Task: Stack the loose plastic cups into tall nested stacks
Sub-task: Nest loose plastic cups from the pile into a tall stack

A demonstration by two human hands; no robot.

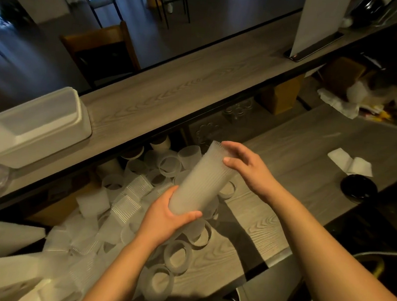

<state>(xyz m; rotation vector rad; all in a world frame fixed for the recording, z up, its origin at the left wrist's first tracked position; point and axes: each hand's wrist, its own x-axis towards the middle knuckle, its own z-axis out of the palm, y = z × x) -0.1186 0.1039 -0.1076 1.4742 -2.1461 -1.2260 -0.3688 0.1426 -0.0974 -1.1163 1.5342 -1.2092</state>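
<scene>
In the head view, the left hand (167, 216) wraps thumb and fingers around the base of the stack (202, 182), whose long axis tilts from 7 to 1 o'clock. The right hand (246, 169) cups the rim end with loosely bent fingers. Loose cups (167, 165) crowd the table (288, 158) toward 9 o'clock, nearer the left hand.

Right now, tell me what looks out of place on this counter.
The loose cups lie in a jumbled heap, many tipped on their sides. Crumpled paper clutters the far right corner. The stack held in both hands looks evenly nested.
</scene>
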